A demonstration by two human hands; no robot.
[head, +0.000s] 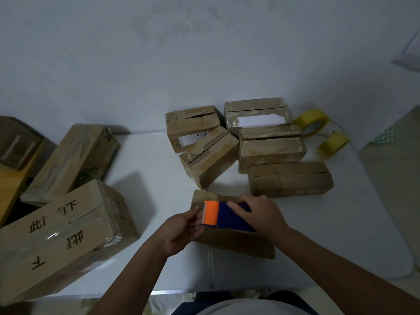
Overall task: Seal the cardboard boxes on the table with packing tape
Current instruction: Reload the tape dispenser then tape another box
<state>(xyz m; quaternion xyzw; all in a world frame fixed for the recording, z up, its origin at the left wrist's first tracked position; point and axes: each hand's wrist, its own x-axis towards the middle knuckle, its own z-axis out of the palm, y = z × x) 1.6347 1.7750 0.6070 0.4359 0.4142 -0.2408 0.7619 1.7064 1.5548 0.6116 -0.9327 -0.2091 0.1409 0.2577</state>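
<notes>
My right hand (259, 214) grips a tape dispenser (223, 215), dark blue with an orange front, over a flat cardboard box (238, 243) near the table's front edge. My left hand (184, 228) has its fingers at the orange end of the dispenser, pinching at the tape there. Whether tape touches the box cannot be told. Behind stand several small cardboard boxes: one with a shipping label (192, 130), a tilted one (209, 159), one with an open top and white inside (256, 114), and two long ones (271, 148) (291, 179).
Two yellow tape rolls (311, 121) (333, 144) lie at the back right of the white table (154, 178). Two large boxes, one with black characters (59, 237) and another behind it (75, 160), stand at the left. A wooden surface (13, 178) is at far left.
</notes>
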